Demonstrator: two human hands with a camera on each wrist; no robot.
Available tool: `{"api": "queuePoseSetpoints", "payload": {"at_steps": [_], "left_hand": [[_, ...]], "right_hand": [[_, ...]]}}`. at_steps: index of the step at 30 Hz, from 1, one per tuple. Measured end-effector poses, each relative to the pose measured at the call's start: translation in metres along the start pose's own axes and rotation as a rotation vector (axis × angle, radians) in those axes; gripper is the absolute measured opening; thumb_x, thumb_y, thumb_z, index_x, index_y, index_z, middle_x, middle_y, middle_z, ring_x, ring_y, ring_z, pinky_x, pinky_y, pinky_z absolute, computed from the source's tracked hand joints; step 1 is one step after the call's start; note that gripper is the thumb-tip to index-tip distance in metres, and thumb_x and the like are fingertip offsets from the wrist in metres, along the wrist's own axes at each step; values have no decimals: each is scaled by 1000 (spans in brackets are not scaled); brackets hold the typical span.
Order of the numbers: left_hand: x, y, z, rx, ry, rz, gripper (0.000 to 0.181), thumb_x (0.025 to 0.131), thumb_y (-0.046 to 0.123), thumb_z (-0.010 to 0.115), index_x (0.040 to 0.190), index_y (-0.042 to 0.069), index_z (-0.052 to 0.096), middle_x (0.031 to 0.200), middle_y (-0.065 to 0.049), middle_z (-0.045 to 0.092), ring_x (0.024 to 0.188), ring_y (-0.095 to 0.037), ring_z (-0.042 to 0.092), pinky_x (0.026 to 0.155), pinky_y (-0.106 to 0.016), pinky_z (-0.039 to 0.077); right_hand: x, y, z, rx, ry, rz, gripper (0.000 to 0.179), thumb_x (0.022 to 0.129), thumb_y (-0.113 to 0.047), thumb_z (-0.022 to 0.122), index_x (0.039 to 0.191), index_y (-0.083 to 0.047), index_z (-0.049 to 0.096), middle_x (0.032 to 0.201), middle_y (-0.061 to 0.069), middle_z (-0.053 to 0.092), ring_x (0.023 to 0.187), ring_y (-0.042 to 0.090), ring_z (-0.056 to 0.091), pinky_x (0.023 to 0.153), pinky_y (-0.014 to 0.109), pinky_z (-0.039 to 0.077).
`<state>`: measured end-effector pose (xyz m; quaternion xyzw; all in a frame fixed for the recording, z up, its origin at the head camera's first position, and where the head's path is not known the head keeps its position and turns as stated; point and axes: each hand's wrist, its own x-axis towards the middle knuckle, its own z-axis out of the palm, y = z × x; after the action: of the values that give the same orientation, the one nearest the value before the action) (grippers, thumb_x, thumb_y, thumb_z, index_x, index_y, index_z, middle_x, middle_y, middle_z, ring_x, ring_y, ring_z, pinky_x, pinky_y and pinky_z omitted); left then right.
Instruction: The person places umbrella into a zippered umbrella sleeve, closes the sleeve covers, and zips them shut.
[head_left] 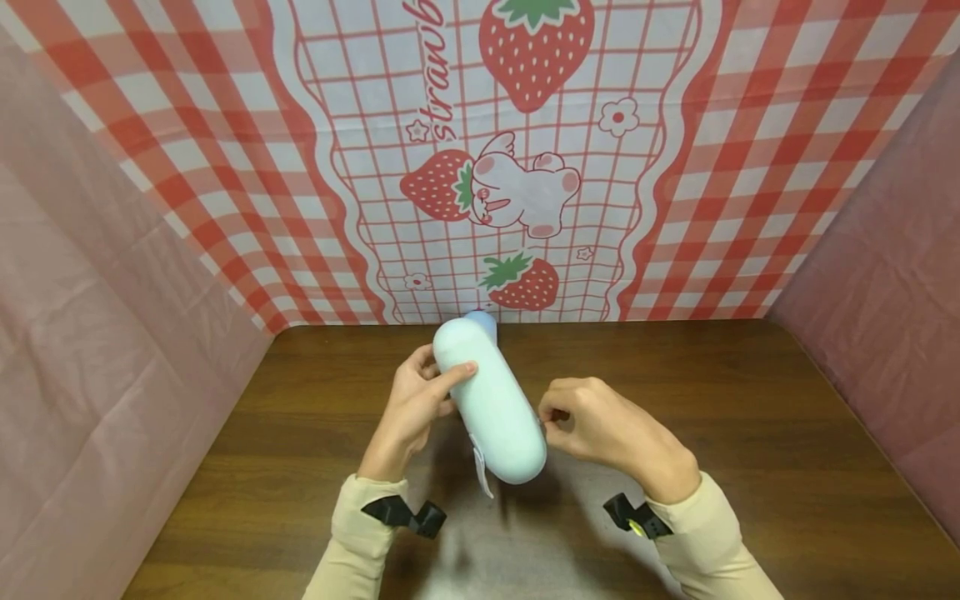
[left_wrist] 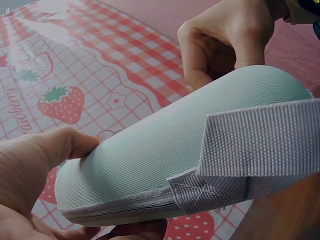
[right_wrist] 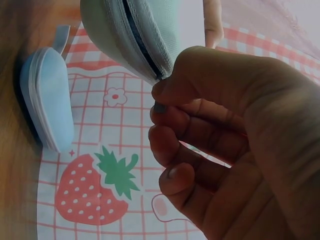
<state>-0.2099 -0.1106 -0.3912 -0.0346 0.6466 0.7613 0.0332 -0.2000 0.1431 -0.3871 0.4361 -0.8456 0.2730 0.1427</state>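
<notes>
A mint-green zippered case (head_left: 491,408) is held tilted above the table, its rounded lower end toward me. My left hand (head_left: 411,402) grips its upper left side, thumb on top and fingers underneath. At the other side, my right hand (head_left: 611,429) pinches the small zipper pull (right_wrist: 159,107) between thumb and forefinger. Above that pull, the zipper (right_wrist: 135,22) shows a dark gap between its two tapes. A pale grey strap (left_wrist: 260,142) hangs from the case's side. What is inside the case cannot be seen.
Behind the green case, a light blue zippered case (right_wrist: 55,97) with its own strap stands on the brown wooden table (head_left: 315,417), close to the strawberry-print cloth (head_left: 517,192). Pink cloth (head_left: 127,217) hangs at the left and right sides.
</notes>
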Motion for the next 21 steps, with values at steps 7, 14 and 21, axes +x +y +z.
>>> {"api": "queuePoseSetpoints", "payload": {"at_steps": [7, 14, 21], "left_hand": [[0, 0, -3, -36, -5, 35, 61, 91, 13, 76, 145, 13, 49, 135, -21, 60, 109, -29, 68, 85, -50, 61], [1, 1, -3, -30, -6, 43, 59, 90, 14, 77, 144, 15, 51, 136, -18, 59, 111, -29, 66, 87, -51, 60], [2, 0, -5, -47, 3, 40, 56, 91, 14, 76, 141, 14, 51, 134, -19, 59, 111, -30, 66, 86, -50, 60]], "right_hand": [[0, 0, -1, -2, -2, 3, 24, 73, 8, 73, 72, -15, 66, 71, -9, 54, 67, -1, 46, 56, 14, 42], [0, -1, -1, -6, -6, 9, 24, 73, 8, 73, 72, -14, 66, 71, -9, 54, 67, -1, 46, 56, 15, 42], [0, -1, -2, -4, -13, 20, 25, 73, 8, 73, 71, -15, 65, 71, -9, 54, 67, -1, 45, 56, 15, 42]]}}
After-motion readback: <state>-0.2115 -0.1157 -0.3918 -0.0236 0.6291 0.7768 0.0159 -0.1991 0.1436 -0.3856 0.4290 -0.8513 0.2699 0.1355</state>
